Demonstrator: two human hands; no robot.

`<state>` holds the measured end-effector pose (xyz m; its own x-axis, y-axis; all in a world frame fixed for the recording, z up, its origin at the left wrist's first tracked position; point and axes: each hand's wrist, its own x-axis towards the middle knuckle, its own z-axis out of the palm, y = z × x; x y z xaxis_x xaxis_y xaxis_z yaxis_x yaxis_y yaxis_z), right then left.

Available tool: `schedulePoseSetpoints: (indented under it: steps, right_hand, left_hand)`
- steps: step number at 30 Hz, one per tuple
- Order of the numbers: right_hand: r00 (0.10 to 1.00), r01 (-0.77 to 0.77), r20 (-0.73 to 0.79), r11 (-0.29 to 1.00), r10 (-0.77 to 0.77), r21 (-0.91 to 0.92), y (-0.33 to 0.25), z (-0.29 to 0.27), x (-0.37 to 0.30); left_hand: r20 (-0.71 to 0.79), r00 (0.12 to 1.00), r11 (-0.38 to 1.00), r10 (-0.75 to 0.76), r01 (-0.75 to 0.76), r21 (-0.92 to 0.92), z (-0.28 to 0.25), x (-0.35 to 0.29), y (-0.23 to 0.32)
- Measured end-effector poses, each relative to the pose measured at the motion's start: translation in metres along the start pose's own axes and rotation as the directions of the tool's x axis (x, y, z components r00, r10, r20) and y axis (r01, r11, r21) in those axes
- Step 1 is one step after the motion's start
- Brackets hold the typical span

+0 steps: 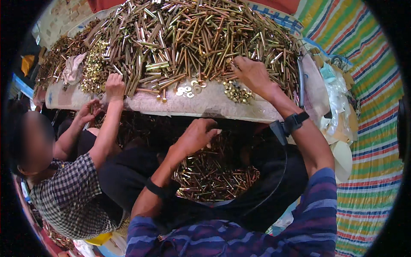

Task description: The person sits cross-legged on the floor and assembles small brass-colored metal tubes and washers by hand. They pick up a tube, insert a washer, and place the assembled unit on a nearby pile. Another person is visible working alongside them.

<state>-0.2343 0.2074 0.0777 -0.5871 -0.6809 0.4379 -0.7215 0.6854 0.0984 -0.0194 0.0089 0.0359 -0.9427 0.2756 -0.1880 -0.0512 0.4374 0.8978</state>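
In the head view, the right hand reaches up to the edge of a big heap of brass-coloured long bolts on a low table covered with a pale cloth. Its fingers are curled down into the bolts, but I cannot tell whether they are closed on one or only touch them. The left hand is lower, in front of the table edge, over a dark bag of finished bolts in the lap; its fingers are bent together, and I cannot tell if something small is inside them. Near the table edge lie some flat washers and a small group of nuts, just beside the right hand. I judge the bolts stiff, smooth and rather heavy for their size, so a single one is best taken by the middle of the shank, because the pile can slide. On the left side a co-worker in a checked shirt has one hand on the same heap, near another pile of nuts and a crumpled rag. On the right hangs a striped tarpaulin, with loose plastic bags beside the table.
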Motion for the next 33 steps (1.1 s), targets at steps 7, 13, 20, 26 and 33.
schedulePoseSetpoints:
  steps: [7, 13, 20, 26, 33]
  right_hand:
    - [0.991, -0.021, 0.134, 0.947, -0.024, 0.319, -0.038, -0.048, -0.016]
    - [0.852, -0.173, 0.495, 0.8, -0.172, 0.574, -0.069, -0.06, -0.041]
    - [0.709, -0.423, 0.659, 0.597, -0.251, 0.682, -0.074, -0.054, -0.025]
    - [0.782, -0.622, 0.618, 0.155, 0.08, 0.768, -0.063, -0.024, -0.005]
    - [0.944, -0.045, 0.311, 0.89, -0.111, 0.453, -0.1, 0.021, 0.007]
  left_hand:
    - [-0.305, 0.945, 0.992, 0.121, -0.108, 0.058, -0.005, 0.006, -0.006]
    - [-0.462, 0.771, 0.869, 0.439, -0.234, 0.435, -0.003, 0.009, -0.013]
    - [-0.291, 0.87, 0.838, 0.399, -0.218, 0.5, -0.009, 0.005, -0.023]
    - [-0.574, 0.765, 0.944, 0.291, -0.134, 0.3, -0.027, 0.001, -0.026]
    - [-0.481, 0.859, 0.895, -0.174, -0.066, -0.441, -0.035, -0.004, -0.017]
